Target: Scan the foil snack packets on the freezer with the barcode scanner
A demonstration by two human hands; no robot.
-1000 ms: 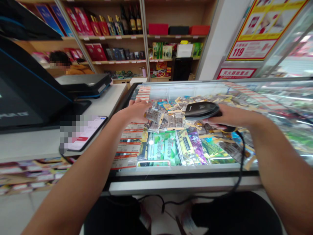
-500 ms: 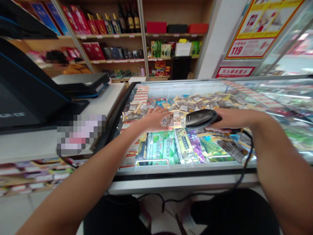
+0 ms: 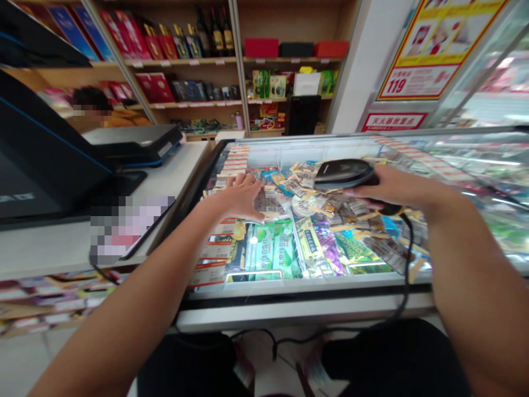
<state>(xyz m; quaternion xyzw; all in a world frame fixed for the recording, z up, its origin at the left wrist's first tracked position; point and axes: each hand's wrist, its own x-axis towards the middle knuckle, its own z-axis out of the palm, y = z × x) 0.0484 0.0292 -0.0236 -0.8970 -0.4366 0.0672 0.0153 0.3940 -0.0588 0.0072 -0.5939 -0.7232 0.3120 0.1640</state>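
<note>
My right hand (image 3: 392, 190) is closed around the handle of a black barcode scanner (image 3: 344, 173), held over the glass top of a display counter (image 3: 314, 281). Its black cable (image 3: 407, 259) hangs down over the counter's front edge. My left hand (image 3: 241, 196) lies on the glass with fingers spread, resting on several small silvery sachets (image 3: 270, 201) scattered there. Under the glass lie green packets (image 3: 273, 248) and purple packets (image 3: 326, 245).
A black register screen (image 3: 37, 160) and a black scale (image 3: 132, 144) stand on the white counter (image 3: 53, 242) at left, beside a phone (image 3: 128, 226). Shelves of boxes and bottles (image 3: 185, 44) fill the back wall. Another person sits behind the register. A red-yellow poster (image 3: 430, 49) hangs at right.
My left hand has slid back left over the sachets after reaching toward the scanner. My right hand has lifted the scanner a little higher and farther back.
</note>
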